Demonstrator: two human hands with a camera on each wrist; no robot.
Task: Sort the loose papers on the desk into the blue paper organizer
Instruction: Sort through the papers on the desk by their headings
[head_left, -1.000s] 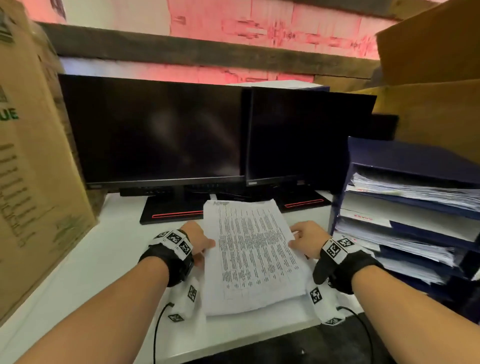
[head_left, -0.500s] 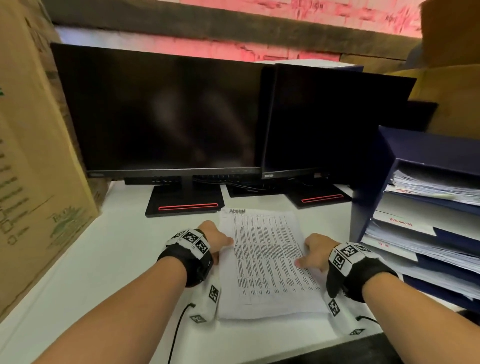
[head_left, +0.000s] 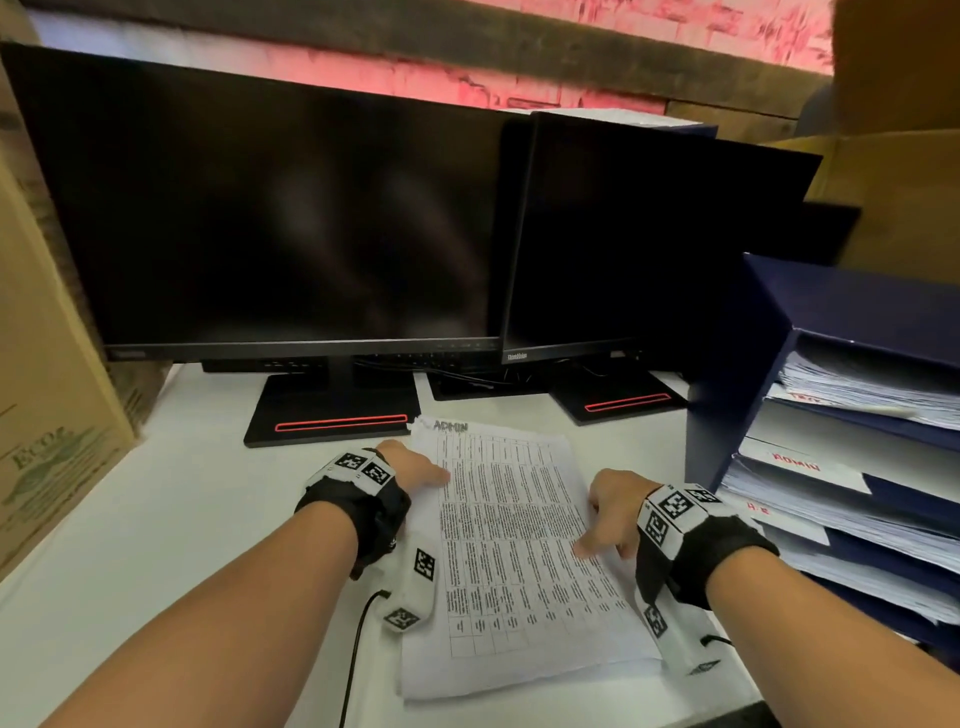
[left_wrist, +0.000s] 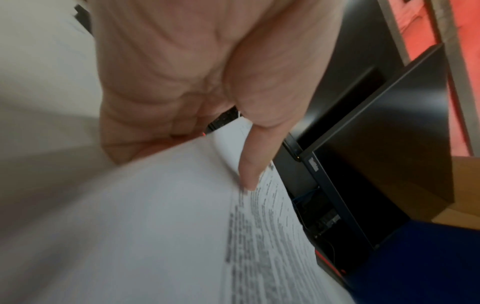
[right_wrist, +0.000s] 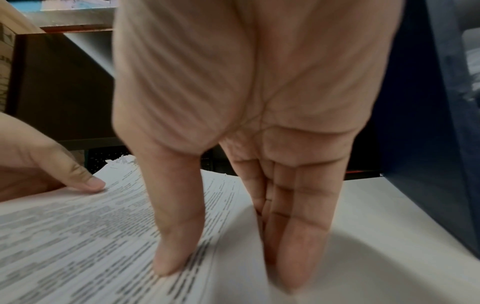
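Head view | your left hand (head_left: 415, 467) pinches the left edge of the paper stack (head_left: 519, 582) | your right hand (head_left: 613, 512) lays straight fingers along its right edge, thumb on top

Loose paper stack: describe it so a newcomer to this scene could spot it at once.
In front of the two dark monitors, on the white desk, a stack of printed sheets lies between the left hand and right hand. Unlike the papers shelved in the blue organizer to its right, it sits on the desk, with ADMIN handwritten at its top edge.
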